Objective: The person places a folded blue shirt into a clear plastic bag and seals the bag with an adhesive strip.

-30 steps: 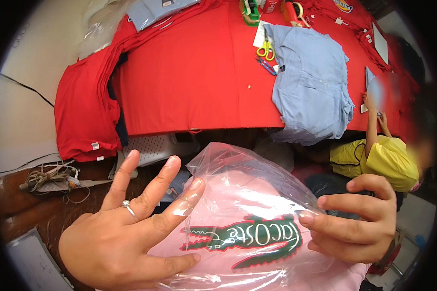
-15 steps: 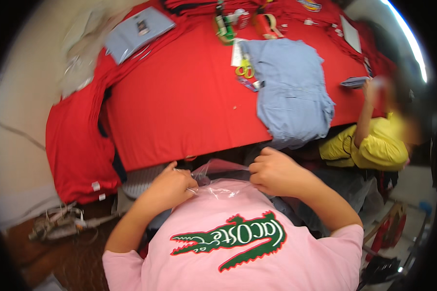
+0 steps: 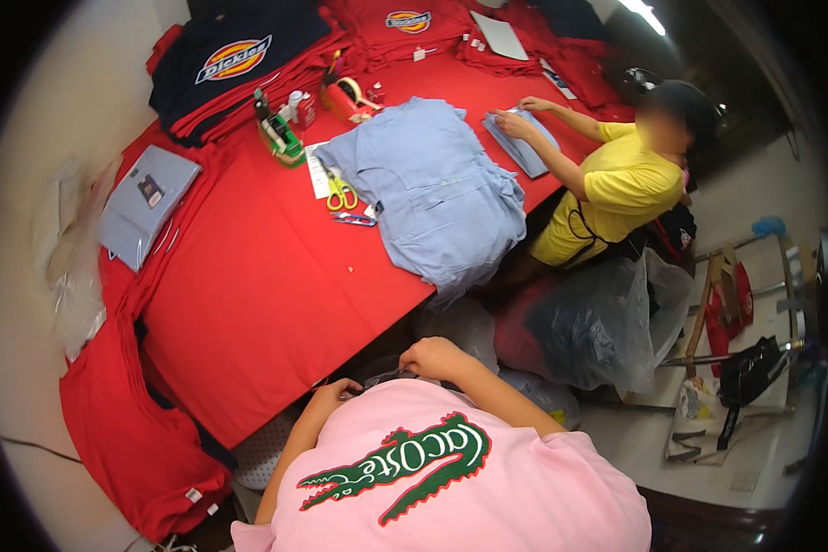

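Low in front of my pink shirt, at the near edge of the red-covered table, my two hands are drawn in close to my body. My right hand is closed, its fingers pinching the edge of a transparent plastic bag. My left hand curls at the bag's other side, partly covered by my shirt. Most of the bag is hidden below my chest. Beyond my hands lies a pile of light blue garments, with yellow-handled scissors and a small cutter beside it.
At the right, a person in yellow handles a folded blue garment. Tape dispensers, one green and one red, stand farther back. A bagged garment rests left on red stacks. Large plastic bags fill the floor right.
My view has swung rightward, bringing the co-worker fully into sight. My hands have dropped closer to my body, and the plastic bag between them has sunk mostly out of view.
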{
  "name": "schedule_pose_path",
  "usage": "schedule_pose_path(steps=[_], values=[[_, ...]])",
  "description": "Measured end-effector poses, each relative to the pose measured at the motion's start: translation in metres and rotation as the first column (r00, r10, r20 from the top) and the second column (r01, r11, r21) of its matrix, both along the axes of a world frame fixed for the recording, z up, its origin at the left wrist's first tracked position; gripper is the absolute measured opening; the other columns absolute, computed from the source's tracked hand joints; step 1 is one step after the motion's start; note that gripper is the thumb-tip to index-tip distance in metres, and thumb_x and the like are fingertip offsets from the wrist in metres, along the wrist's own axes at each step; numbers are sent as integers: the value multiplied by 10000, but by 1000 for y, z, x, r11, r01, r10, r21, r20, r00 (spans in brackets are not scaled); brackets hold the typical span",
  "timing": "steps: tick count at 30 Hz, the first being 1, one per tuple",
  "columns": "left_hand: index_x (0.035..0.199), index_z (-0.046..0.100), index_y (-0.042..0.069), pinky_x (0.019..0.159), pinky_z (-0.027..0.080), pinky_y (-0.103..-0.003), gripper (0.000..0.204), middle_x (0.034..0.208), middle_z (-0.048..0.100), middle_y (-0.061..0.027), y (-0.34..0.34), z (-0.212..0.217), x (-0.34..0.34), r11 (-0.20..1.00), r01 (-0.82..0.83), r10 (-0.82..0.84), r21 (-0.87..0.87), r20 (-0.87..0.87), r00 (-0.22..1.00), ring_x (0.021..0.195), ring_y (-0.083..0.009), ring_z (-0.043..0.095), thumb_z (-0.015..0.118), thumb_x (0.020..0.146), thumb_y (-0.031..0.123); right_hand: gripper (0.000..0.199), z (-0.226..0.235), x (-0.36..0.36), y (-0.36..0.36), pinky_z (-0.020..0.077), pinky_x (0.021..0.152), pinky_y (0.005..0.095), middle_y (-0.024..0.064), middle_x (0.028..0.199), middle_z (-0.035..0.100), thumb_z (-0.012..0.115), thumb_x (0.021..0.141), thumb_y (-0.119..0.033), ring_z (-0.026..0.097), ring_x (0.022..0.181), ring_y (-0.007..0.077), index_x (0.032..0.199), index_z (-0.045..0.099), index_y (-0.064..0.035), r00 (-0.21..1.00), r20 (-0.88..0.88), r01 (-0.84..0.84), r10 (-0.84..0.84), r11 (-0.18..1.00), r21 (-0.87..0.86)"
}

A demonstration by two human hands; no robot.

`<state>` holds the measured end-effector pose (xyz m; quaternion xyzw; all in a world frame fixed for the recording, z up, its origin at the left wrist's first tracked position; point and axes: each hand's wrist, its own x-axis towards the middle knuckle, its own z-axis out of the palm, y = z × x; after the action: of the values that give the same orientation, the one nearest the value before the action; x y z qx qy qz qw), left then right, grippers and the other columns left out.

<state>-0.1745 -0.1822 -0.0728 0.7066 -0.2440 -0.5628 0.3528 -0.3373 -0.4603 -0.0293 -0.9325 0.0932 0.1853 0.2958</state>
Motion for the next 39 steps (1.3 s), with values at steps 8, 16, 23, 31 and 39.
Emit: schedule_pose_path(steps=[8, 16, 23, 31, 39], values=[[1056, 755, -5, 829, 573, -311, 230, 977, 820, -98, 17, -26, 22, 992, -71, 78, -106, 66, 995, 928, -125, 717, 812, 984, 206, 172, 12, 23, 3, 612, 816, 513, 144, 930, 808, 722, 886, -238, 778, 900, 358, 950, 829, -119, 999, 40, 26, -25, 999, -32], [1027, 729, -30, 827, 569, -309, 191, 1016, 815, -108, 33, -37, 17, 936, -297, 277, -189, -129, 952, 923, -132, 710, 797, 988, 144, 185, 17, 24, 1, 595, 826, 502, 144, 923, 792, 734, 898, -247, 766, 902, 362, 968, 824, -101, 998, 57, 3, -6, 999, 48], [1046, 738, -51, 810, 562, -302, 157, 982, 802, -99, 16, 5, -5, 909, -380, 363, -175, -117, 924, 910, -127, 704, 780, 975, 83, 184, 18, 29, -24, 590, 816, 504, 137, 922, 783, 724, 911, -250, 759, 897, 359, 958, 819, -100, 994, 66, -91, 88, 995, 48], [1077, 763, -52, 873, 576, -328, 191, 1018, 813, -129, -39, -9, -23, 958, -239, 245, -157, 16, 970, 980, -159, 739, 788, 968, 103, 207, 21, -14, -77, 585, 835, 520, 163, 945, 784, 718, 914, -263, 755, 916, 382, 963, 818, -87, 999, 44, -24, 22, 998, 56], [1072, 753, -34, 919, 581, -365, 214, 1134, 817, -169, -101, 13, -41, 991, -84, 101, -100, 181, 978, 1011, -228, 770, 783, 972, 154, 209, 14, -60, -122, 587, 859, 510, 157, 977, 791, 719, 916, -260, 756, 942, 379, 970, 817, -83, 999, 29, 26, -28, 998, 61]])
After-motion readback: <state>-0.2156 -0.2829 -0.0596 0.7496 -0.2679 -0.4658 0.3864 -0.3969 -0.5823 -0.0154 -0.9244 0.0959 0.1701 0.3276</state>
